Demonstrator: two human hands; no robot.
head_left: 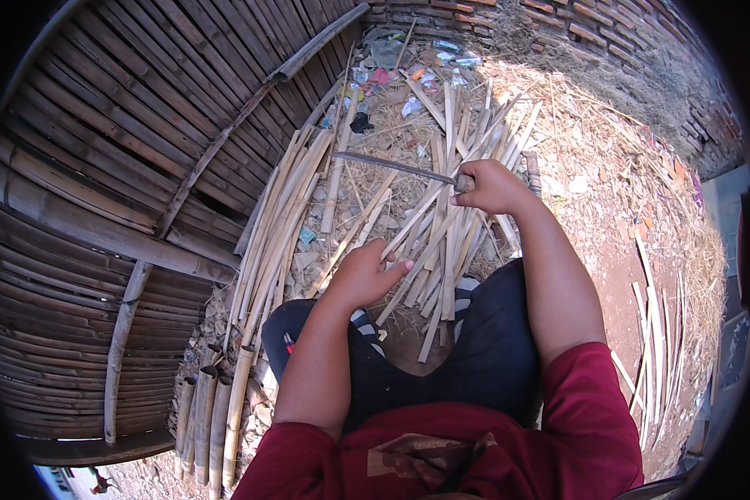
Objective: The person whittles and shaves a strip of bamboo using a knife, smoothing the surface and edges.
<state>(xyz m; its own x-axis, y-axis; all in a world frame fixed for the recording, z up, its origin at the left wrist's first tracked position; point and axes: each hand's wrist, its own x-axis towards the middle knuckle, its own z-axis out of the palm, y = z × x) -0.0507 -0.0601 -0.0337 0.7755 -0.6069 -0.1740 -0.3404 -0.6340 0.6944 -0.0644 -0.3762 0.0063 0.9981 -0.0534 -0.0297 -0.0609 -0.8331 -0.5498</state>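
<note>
My right hand [493, 188] is closed round the short handle of a machete [396, 166]. Its long, narrow, dark blade points left, level above the bamboo. Lower and to the left, my left hand [367, 273] has its fingers curled and the thumb sticking out to the right. It appears closed on the near end of a pale bamboo strip [414, 218], which slants up and right below the blade; the grip is partly hidden. A loose heap of split bamboo strips [448, 271] lies between my feet and beyond them.
Long bamboo strips [268, 242] lie along the woven bamboo wall [133, 125] at left. Thick bamboo poles [219, 417] stand at lower left. Thin strips [657, 350] lie at right. Litter [383, 79] and straw cover the ground toward the brick wall [587, 33].
</note>
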